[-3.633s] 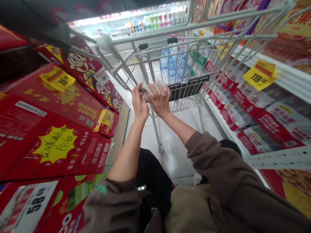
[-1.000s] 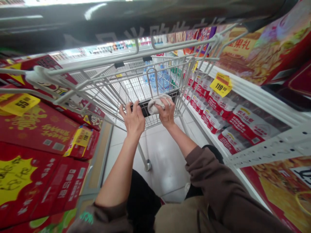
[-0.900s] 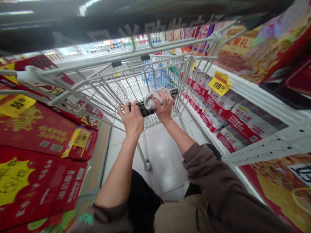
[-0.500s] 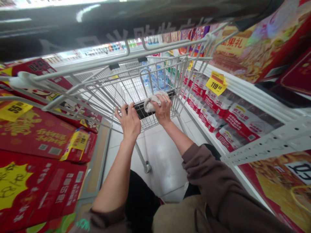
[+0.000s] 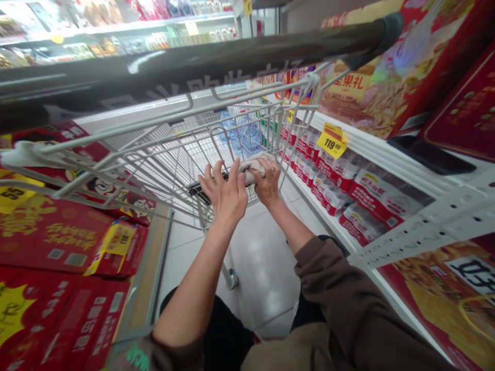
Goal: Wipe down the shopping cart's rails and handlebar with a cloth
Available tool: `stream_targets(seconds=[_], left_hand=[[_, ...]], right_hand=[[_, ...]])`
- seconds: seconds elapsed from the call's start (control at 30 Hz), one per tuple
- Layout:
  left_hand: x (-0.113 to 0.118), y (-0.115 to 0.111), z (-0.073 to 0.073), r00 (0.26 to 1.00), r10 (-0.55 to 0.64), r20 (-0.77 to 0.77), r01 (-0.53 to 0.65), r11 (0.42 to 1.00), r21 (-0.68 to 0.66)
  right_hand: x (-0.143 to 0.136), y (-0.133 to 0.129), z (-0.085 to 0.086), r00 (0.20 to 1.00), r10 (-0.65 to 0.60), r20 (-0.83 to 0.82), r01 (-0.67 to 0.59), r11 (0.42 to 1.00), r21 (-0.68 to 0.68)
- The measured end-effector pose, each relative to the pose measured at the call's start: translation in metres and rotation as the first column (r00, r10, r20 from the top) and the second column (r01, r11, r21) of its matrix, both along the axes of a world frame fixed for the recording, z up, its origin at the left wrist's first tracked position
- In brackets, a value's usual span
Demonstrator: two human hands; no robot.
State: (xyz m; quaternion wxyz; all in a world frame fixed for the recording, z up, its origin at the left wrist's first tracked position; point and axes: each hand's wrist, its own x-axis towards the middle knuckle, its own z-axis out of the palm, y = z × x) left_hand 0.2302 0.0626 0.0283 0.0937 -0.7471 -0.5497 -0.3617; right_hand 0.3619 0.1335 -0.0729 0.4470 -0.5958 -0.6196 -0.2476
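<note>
My right hand grips a bunched, pale cloth at the wire end of a shopping cart. My left hand, fingers spread and bent, is just beside it, over a black panel (the dark handle runs above both).

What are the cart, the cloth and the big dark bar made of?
The cart looks like metal with a pale, smooth coating: thin, stiff rods. The cloth in the right hand seems matte fabric, maybe cotton, because it bunches into folds. The dark bar looks like smooth plastic, since light makes a shiny streak; it might be coated metal.
</note>
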Motion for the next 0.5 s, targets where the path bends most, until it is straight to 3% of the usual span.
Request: stream_targets(seconds=[0.1,0.27,0.33,0.5], left_hand=[[0.012,0.014,-0.001,1.000,0.004,-0.016,-0.005,0.999,-0.050],[0.001,0.028,-0.018,0.995,-0.016,-0.102,0.009,0.998,-0.068],[-0.005,0.030,-0.023,0.990,-0.028,-0.140,0.019,0.998,-0.066],[-0.010,0.032,-0.021,0.982,-0.036,-0.183,0.020,0.996,-0.086]], right_hand=[[0.007,0.011,0.008,0.999,-0.046,-0.006,0.046,0.999,-0.002],[0.012,0.001,-0.030,0.996,-0.001,0.094,0.018,0.983,-0.180],[0.016,-0.003,-0.034,0.993,0.005,0.120,0.018,0.981,-0.195],[0.026,0.008,0.000,0.995,-0.077,0.066,0.078,0.997,-0.023]])
